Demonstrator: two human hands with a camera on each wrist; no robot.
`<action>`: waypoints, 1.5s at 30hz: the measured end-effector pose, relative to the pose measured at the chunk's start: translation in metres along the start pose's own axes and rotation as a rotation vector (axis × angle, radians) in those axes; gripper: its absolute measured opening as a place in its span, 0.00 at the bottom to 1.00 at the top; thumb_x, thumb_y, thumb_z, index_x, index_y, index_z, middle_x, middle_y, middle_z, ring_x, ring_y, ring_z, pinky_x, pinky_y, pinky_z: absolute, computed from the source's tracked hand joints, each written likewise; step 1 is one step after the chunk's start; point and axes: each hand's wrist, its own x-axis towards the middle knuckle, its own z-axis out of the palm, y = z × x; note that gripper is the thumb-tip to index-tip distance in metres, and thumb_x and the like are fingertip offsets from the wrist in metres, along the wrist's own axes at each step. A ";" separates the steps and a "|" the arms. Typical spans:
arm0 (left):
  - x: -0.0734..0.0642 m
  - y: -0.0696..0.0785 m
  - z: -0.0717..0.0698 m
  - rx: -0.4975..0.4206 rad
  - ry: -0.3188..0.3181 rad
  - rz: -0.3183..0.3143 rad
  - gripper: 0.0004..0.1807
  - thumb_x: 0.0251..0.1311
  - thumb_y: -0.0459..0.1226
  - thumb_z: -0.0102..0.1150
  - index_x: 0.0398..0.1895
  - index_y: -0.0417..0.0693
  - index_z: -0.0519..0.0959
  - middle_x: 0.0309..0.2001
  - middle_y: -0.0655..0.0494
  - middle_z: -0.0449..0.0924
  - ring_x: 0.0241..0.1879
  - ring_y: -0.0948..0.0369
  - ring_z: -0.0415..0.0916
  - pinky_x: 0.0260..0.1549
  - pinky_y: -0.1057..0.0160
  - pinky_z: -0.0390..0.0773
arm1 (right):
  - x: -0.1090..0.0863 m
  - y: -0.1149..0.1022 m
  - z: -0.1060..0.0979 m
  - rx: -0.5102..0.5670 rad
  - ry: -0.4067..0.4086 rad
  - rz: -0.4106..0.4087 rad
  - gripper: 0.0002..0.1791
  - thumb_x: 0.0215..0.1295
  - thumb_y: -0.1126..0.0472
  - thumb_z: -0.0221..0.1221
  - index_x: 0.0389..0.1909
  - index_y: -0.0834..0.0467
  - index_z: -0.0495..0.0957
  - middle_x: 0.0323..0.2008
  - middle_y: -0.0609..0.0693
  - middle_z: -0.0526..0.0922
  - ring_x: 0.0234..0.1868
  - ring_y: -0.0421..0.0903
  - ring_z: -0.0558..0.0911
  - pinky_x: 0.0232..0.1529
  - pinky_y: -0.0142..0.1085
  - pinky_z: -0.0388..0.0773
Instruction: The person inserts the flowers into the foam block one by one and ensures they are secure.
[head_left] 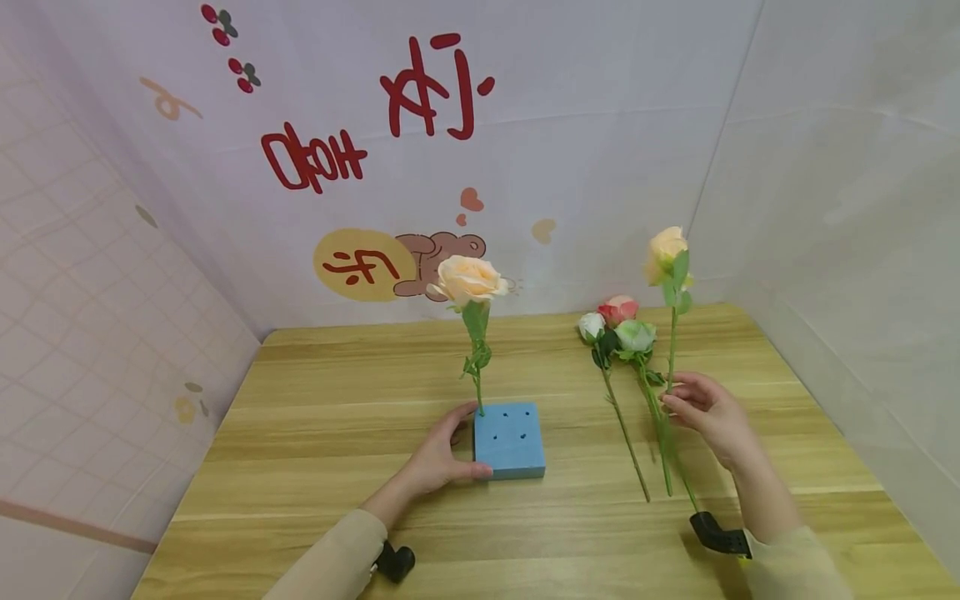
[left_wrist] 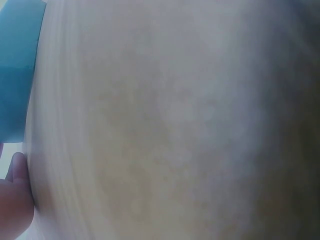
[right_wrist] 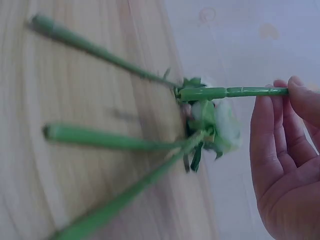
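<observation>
A square blue block [head_left: 510, 454] with several small holes in its top rests on the table. My left hand [head_left: 435, 458] grips its left side, thumb at the front and fingers behind. In the left wrist view, part of the block [left_wrist: 19, 75] shows at the left edge. A peach rose [head_left: 469, 282] stands upright in the block's back left corner. To the right, my right hand [head_left: 708, 421] pinches the stem of a second peach rose [head_left: 666, 257], bloom up, above the table. The right wrist view shows that stem [right_wrist: 225, 93] between thumb and fingers.
Beside my right hand lie a white rose [head_left: 592, 326], a pink rose [head_left: 619, 309] and a green-white rose [head_left: 636, 335], stems toward me. A printed cloth wall [head_left: 600, 150] rises behind the wooden table [head_left: 337, 383]. Black wrist mounts [head_left: 718, 535] sit at my sleeves.
</observation>
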 end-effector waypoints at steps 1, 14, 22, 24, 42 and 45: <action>0.000 0.000 0.000 -0.002 -0.001 0.000 0.56 0.44 0.43 0.81 0.76 0.49 0.58 0.73 0.47 0.58 0.69 0.49 0.60 0.65 0.51 0.66 | 0.002 -0.001 0.004 -0.010 -0.002 0.002 0.17 0.69 0.72 0.58 0.52 0.50 0.78 0.38 0.44 0.83 0.38 0.39 0.84 0.37 0.33 0.84; 0.000 -0.001 0.001 -0.004 0.002 0.001 0.56 0.44 0.43 0.81 0.76 0.49 0.58 0.73 0.48 0.59 0.69 0.49 0.61 0.66 0.51 0.65 | 0.021 -0.010 0.055 -0.074 -0.063 -0.021 0.16 0.68 0.72 0.59 0.54 0.71 0.70 0.38 0.48 0.81 0.37 0.44 0.84 0.36 0.38 0.85; -0.001 -0.002 0.000 -0.008 0.007 -0.001 0.55 0.45 0.43 0.81 0.76 0.49 0.58 0.72 0.48 0.59 0.69 0.49 0.60 0.65 0.50 0.66 | 0.030 -0.015 0.078 -0.054 -0.102 -0.030 0.15 0.69 0.68 0.60 0.53 0.67 0.72 0.38 0.53 0.79 0.39 0.41 0.83 0.38 0.38 0.84; 0.000 -0.002 0.000 -0.010 0.007 0.003 0.55 0.45 0.43 0.81 0.76 0.49 0.58 0.72 0.48 0.59 0.69 0.49 0.60 0.65 0.50 0.66 | 0.031 -0.016 0.084 -0.053 -0.107 -0.035 0.16 0.69 0.68 0.60 0.53 0.69 0.71 0.38 0.55 0.79 0.40 0.41 0.83 0.38 0.38 0.84; 0.001 -0.003 0.001 -0.013 0.008 0.017 0.56 0.44 0.43 0.81 0.76 0.48 0.58 0.72 0.48 0.60 0.69 0.50 0.61 0.65 0.51 0.66 | 0.047 -0.032 0.134 -0.071 -0.108 -0.130 0.14 0.66 0.70 0.62 0.50 0.69 0.74 0.37 0.57 0.81 0.36 0.44 0.83 0.36 0.40 0.85; 0.000 -0.003 0.001 -0.013 0.006 0.017 0.56 0.44 0.43 0.81 0.76 0.48 0.58 0.72 0.49 0.59 0.69 0.50 0.61 0.65 0.51 0.66 | 0.051 -0.036 0.143 -0.075 -0.097 -0.126 0.13 0.66 0.69 0.63 0.49 0.69 0.75 0.36 0.58 0.81 0.36 0.45 0.83 0.36 0.40 0.85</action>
